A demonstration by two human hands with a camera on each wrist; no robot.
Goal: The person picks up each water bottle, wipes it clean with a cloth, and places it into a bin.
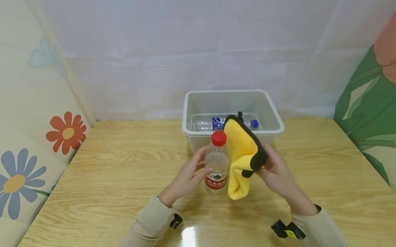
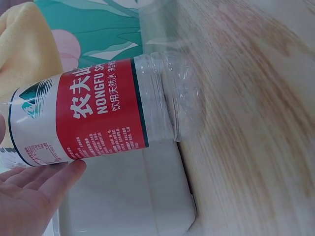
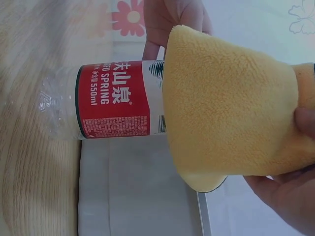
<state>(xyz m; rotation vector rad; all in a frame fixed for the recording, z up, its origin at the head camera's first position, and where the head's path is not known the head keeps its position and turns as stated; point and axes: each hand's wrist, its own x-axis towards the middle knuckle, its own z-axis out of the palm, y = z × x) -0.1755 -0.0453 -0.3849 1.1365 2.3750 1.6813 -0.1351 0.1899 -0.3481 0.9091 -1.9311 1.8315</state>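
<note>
My left hand (image 1: 185, 179) grips a clear plastic water bottle (image 1: 216, 161) with a red cap and a red and white label. It stands upright in front of the bin; I cannot tell whether its base touches the table. In my right hand (image 1: 280, 176) is a yellow cloth (image 1: 239, 141) with a dark border, bunched and hanging down beside the bottle. In the right wrist view the cloth (image 3: 229, 103) covers the upper part of the bottle (image 3: 113, 101). The left wrist view shows the fingers (image 2: 64, 179) curled at the bottle's label (image 2: 98, 113).
A light grey plastic bin (image 1: 229, 102) stands behind the hands, near the back of the wooden table (image 1: 132, 160). In it lie a clear bottle with a blue label (image 1: 218, 123) and a blue cap (image 1: 254, 124). A white sheet (image 1: 191, 37) hangs behind.
</note>
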